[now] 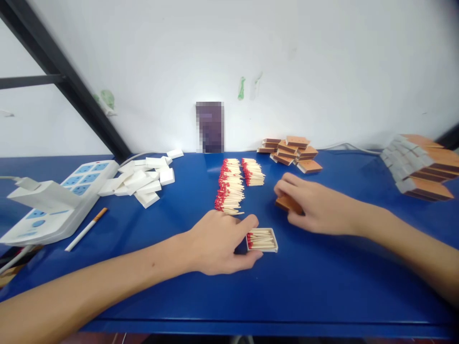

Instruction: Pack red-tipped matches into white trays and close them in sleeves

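My left hand point(218, 243) rests low on the blue table, its thumb and forefinger around the left end of a small white matchbox tray point(275, 241). Red-headed matches point(261, 239) lie side by side in that tray. Further right, my right hand point(311, 203) is closed on an orange-brown matchbox sleeve point(289, 204), partly hidden by the fingers. Beyond my left hand lies a long heap of loose matches point(231, 186), heads to the left. A smaller heap of matches point(253, 173) sits just right of it.
White matchbox trays point(143, 177) are piled at the left, beside a white power strip point(64, 200) and a cigarette point(86, 229). Orange matchbox sleeves point(292, 150) lie near the wall. Matchboxes point(423, 167) are stacked at far right. A blurred dark panel point(210, 126) stands at the back.
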A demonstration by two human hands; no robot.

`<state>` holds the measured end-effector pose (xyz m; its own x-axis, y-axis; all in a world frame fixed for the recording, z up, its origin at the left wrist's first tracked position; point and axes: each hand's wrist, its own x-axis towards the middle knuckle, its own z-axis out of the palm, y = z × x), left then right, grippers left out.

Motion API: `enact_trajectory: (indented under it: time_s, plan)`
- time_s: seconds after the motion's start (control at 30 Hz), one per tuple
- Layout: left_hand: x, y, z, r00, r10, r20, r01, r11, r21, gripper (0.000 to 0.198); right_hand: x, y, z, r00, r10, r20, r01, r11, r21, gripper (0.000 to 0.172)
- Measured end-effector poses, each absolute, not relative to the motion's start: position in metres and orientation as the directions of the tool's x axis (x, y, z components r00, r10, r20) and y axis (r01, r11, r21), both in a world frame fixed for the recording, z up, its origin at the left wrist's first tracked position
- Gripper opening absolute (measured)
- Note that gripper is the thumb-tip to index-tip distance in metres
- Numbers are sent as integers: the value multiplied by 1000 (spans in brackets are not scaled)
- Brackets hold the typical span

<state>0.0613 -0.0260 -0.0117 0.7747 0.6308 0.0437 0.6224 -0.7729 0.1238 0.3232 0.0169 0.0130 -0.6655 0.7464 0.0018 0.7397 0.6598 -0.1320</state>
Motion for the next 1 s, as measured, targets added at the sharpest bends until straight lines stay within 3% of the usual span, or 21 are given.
enact_trajectory:
  time_s: [0.13,0.3,0.6,0.8,1.0]
  plan:
    - [61,-26,-13,774,631,46,622,-773,125,35,314,-4,27,-740,645,-189,660,645,-384,25]
    - [62,-26,-12,770,638,34,631,-767,117,35,308,-16,34,-778,570,-265,613,593,-523,34]
    - [61,-26,-11,780,625,22,619,-777,116,34,308,-7,26,-762,644,-75,590,641,-492,28]
    - [60,-25,-10,801,598,9,592,-796,126,37,304,-9,20,-805,590,-65,514,639,-573,24]
    - [56,-22,-11,829,555,71,516,-807,286,53,290,-16,3,-769,637,61,445,601,-664,27]
